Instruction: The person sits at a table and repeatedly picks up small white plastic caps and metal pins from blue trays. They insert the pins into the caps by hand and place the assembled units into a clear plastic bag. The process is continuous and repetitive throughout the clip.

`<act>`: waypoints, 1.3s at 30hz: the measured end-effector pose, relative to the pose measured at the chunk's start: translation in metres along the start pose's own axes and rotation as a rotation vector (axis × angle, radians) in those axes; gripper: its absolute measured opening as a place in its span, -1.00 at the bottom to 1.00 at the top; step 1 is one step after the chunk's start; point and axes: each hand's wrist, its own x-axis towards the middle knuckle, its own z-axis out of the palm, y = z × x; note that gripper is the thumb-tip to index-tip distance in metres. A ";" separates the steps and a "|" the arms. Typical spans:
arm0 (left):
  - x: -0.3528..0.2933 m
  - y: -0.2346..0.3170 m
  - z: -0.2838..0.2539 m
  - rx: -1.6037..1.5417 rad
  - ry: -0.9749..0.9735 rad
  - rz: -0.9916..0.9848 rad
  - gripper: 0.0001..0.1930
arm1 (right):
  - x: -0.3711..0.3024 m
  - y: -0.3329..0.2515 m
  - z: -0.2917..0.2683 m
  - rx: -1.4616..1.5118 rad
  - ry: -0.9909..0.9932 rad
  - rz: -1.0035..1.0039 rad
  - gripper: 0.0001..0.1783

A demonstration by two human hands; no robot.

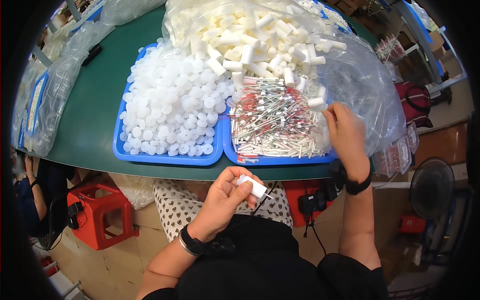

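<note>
Below the table edge, my left hand (227, 192) is closed around a short white cylinder (255, 188). A thin white stem sticks out of its right end, and a translucent piece shows at the other end. My right hand (346, 131) is over the right side of the right-hand blue tray (280, 160), fingers bent and thumb near the forefinger. Just beside those fingertips is a loose white cylinder (316, 102); whether they touch it I cannot tell. Thin white sticks with red wires (272, 117) fill this tray.
Translucent white discs (167, 107) heap up in the left blue tray (172, 159). Behind the trays, off-white cylinders (245, 42) spill from a clear plastic bag (362, 85). A red stool (102, 212) and a co-worker's arm (31, 175) are at left, a fan (432, 187) at right.
</note>
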 end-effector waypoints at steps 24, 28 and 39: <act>0.004 0.005 0.000 -0.048 0.060 -0.114 -0.84 | -0.055 0.009 -0.007 -0.084 -0.105 0.190 -0.79; 0.005 0.004 0.000 -0.068 0.066 -0.115 -0.83 | -0.061 0.017 -0.007 -0.051 -0.151 0.249 -0.79; 0.003 0.008 0.003 -0.019 0.035 -0.144 -0.86 | -0.023 0.042 0.006 -0.360 -0.158 0.158 -0.83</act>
